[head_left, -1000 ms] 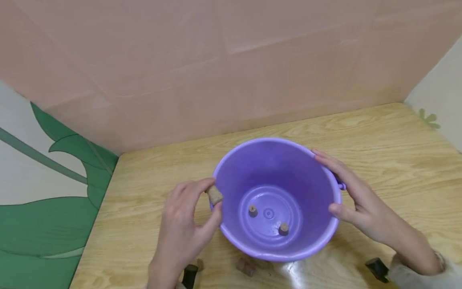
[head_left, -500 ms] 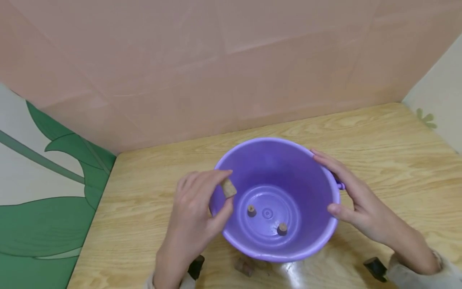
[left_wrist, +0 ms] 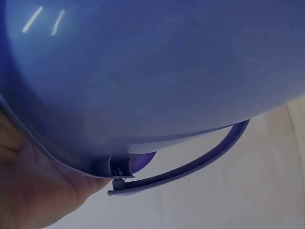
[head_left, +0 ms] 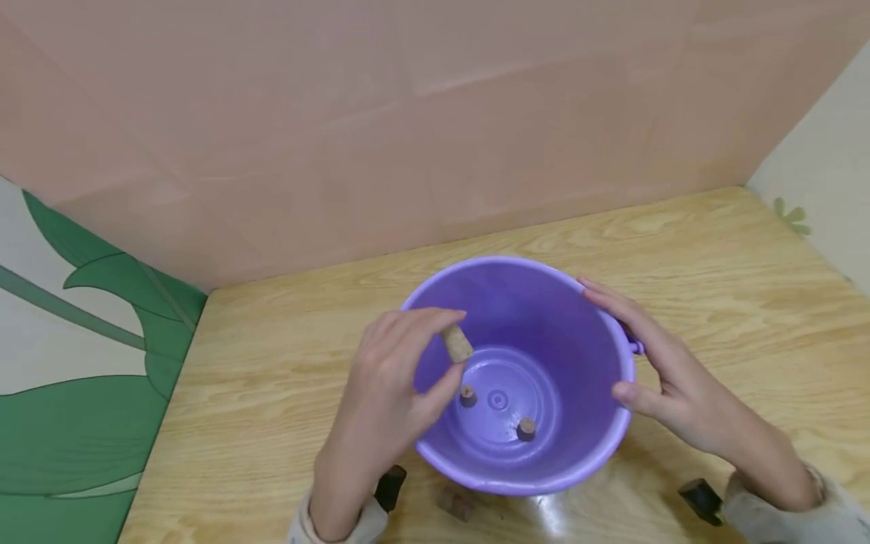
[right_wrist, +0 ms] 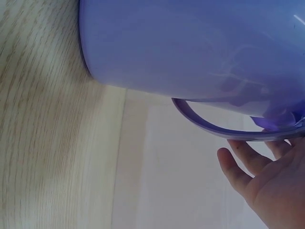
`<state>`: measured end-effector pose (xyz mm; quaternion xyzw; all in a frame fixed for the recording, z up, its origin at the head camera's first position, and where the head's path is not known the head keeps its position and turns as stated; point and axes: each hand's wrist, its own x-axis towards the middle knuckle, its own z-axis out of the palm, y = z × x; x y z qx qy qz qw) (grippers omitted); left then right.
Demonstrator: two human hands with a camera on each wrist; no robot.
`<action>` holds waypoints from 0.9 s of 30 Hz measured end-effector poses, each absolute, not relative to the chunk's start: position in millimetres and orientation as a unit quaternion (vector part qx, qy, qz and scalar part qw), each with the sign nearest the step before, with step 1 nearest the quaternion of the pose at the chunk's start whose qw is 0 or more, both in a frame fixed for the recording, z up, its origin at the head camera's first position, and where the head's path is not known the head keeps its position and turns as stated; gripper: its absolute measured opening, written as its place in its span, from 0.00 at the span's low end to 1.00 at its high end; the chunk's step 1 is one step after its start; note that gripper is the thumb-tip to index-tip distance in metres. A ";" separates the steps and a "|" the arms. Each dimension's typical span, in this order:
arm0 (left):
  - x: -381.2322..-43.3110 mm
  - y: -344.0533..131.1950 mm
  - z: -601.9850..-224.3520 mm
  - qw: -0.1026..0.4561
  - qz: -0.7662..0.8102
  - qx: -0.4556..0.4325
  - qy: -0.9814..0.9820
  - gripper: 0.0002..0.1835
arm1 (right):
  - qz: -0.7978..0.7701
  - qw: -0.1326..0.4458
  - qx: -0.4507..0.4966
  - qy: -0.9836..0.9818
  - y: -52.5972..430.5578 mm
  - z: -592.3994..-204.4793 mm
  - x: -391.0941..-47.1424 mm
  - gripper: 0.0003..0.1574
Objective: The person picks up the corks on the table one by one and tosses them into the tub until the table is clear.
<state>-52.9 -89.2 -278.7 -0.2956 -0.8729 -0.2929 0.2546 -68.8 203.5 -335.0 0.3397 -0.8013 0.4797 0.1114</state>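
In the head view my left hand pinches a small tan cork between thumb and fingertips, over the left part of a purple bucket. Two short brown corks with pale tops, one left and one right, stand on the bucket's floor. My right hand rests along the bucket's right rim, thumb and index fingertip at the edge. The right wrist view shows its other fingers extended beside the bucket's handle. From the left wrist, the bucket wall hides the pinched cork.
A brown cork-like piece lies on the wooden table in front of the bucket. Behind the table rises a pinkish wall covering. Green leaf pictures mark the left side. A dark wrist camera sits by the right sleeve.
My left hand has moved right with the cork, from beside the bucket's left rim to above its opening. My right hand stays at the right rim.
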 end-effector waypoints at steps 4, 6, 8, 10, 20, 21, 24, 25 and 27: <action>-54.4 -88.7 -280.5 0.226 -0.308 -0.308 -0.871 0.23 | 0.487 0.117 0.345 -0.794 204.1 -335.9 -69.7 0.47; -55.3 -88.4 -281.9 0.213 -0.314 -0.314 -0.870 0.22 | 0.489 0.118 0.347 -0.791 204.4 -336.5 -70.0 0.47; -55.9 -88.2 -283.4 0.204 -0.316 -0.315 -0.871 0.22 | 0.490 0.116 0.347 -0.791 204.5 -337.1 -70.2 0.47; -56.2 -87.5 -284.7 0.202 -0.313 -0.313 -0.874 0.22 | 0.492 0.115 0.347 -0.790 204.7 -337.8 -70.5 0.47; -56.9 -86.7 -285.9 0.194 -0.304 -0.308 -0.881 0.22 | 0.490 0.114 0.348 -0.791 204.7 -337.9 -71.3 0.47; -56.7 -86.8 -285.9 0.193 -0.302 -0.307 -0.882 0.22 | 0.490 0.112 0.347 -0.792 204.5 -337.8 -71.3 0.47; -56.3 -87.2 -286.0 0.193 -0.296 -0.306 -0.884 0.22 | 0.488 0.111 0.344 -0.795 204.0 -337.8 -70.9 0.47; -56.2 -87.4 -286.0 0.193 -0.295 -0.306 -0.884 0.22 | 0.487 0.110 0.343 -0.796 203.8 -337.8 -70.6 0.47; -56.0 -87.8 -286.0 0.193 -0.291 -0.306 -0.885 0.22 | 0.486 0.112 0.342 -0.797 203.4 -337.9 -70.2 0.47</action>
